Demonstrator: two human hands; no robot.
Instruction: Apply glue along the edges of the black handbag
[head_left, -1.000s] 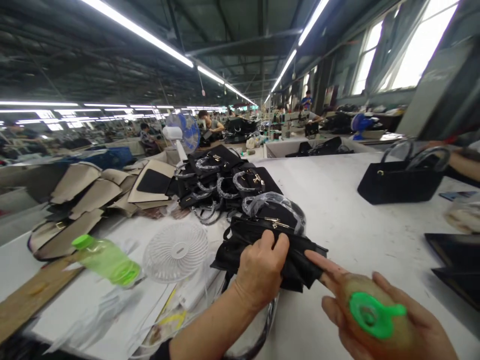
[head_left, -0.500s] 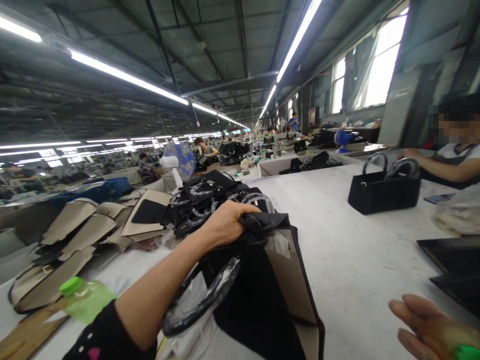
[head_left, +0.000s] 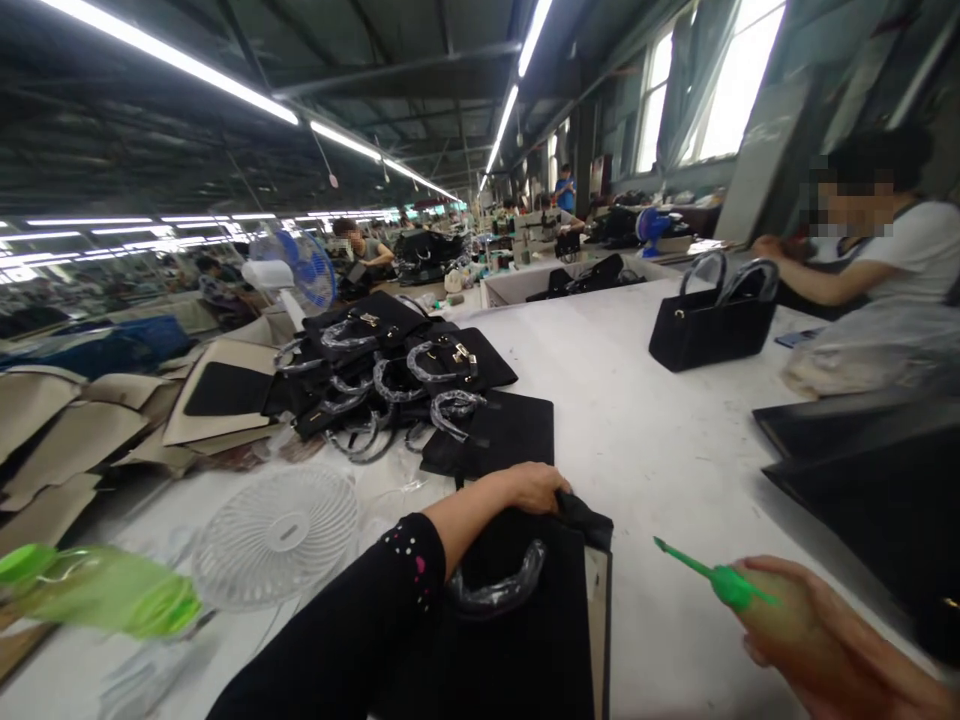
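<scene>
A black bag piece [head_left: 517,660] with a plastic-wrapped handle [head_left: 506,590] lies in front of me, its beige inner side showing along the right edge. Gathered dark material at its top is gripped in my left hand [head_left: 534,487]. To the right, my right hand [head_left: 840,640] is wrapped around a squeeze bottle [head_left: 776,605] with a long green nozzle [head_left: 694,560]. The nozzle tip points left and stays apart from the bag. Past my left hand, a flat black bag [head_left: 517,430] lies against a pile of black handbags [head_left: 382,330].
On the left are a small white fan [head_left: 281,535], a green-tinted drink bottle [head_left: 105,590] and beige panels [head_left: 82,430]. A finished black handbag [head_left: 712,325] stands at the right, near a co-worker [head_left: 885,240]. Black panels [head_left: 840,430] lie along the right side.
The bag piece has turned and lowered, so its beige inside shows less. My right hand has moved left and up, bringing the green nozzle into view. The head view has shifted.
</scene>
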